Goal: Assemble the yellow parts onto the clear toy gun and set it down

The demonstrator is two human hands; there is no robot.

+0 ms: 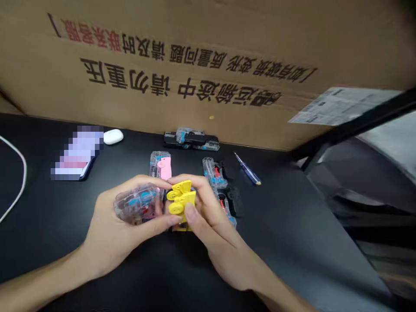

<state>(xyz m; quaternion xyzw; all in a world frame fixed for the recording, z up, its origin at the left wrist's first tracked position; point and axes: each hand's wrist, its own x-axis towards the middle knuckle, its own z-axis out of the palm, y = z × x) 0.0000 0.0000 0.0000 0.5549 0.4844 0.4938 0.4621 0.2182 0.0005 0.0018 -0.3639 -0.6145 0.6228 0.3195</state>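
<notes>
My left hand (113, 229) is closed around a clear plastic block (138, 203) with blue and red parts inside. My right hand (211, 216) pinches a yellow plastic piece (180, 201) with round holes, held right against the clear block's right end, just above the black table (65, 242). Both hands meet at the middle of the view.
Behind the hands lie a clear block with a pink piece (161, 167), two clear and black blocks (214, 173) (229, 206), and a black one (191, 139) at the cardboard box (195, 65). A blue screwdriver (248, 170), white earbud case (113, 136), phone (78, 154) and white cable (19, 173) also lie there.
</notes>
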